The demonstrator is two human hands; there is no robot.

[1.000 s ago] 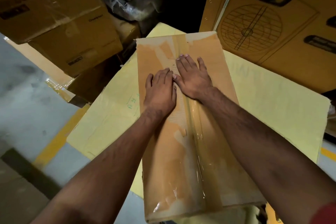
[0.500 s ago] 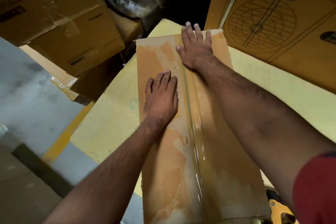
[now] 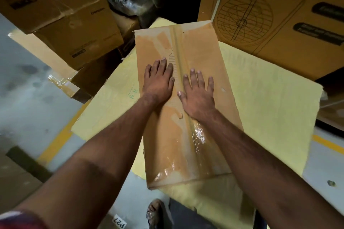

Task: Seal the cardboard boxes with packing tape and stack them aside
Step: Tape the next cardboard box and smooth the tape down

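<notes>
Looking down through the head camera, I see a long cardboard box [image 3: 186, 102] lying flat on a pale yellow sheet [image 3: 270, 98] spread over the grey floor [image 3: 28, 98]. A strip of clear packing tape [image 3: 178, 46] runs along its centre seam from the far edge to the near edge, glossy and wrinkled close to me.

Both hands lie palm-down at mid-length on the box top, one on each side of the seam. The left hand [image 3: 160, 82] rests flat with fingers straight, its grip fully open and holding nothing. The right hand [image 3: 197, 93] rests the same way just beside the tape, fingers spread, nothing held.

The box's far edge sits near a large printed carton [image 3: 279, 15] with a fan drawing at the upper right. Stacked brown cartons [image 3: 61, 15] crowd the upper left, close to the far left corner. Open yellow sheet lies to the right of the box, and bare floor with a yellow painted line [image 3: 61, 135] lies to the left. A sandalled foot [image 3: 154, 214] shows below the box's near edge.
</notes>
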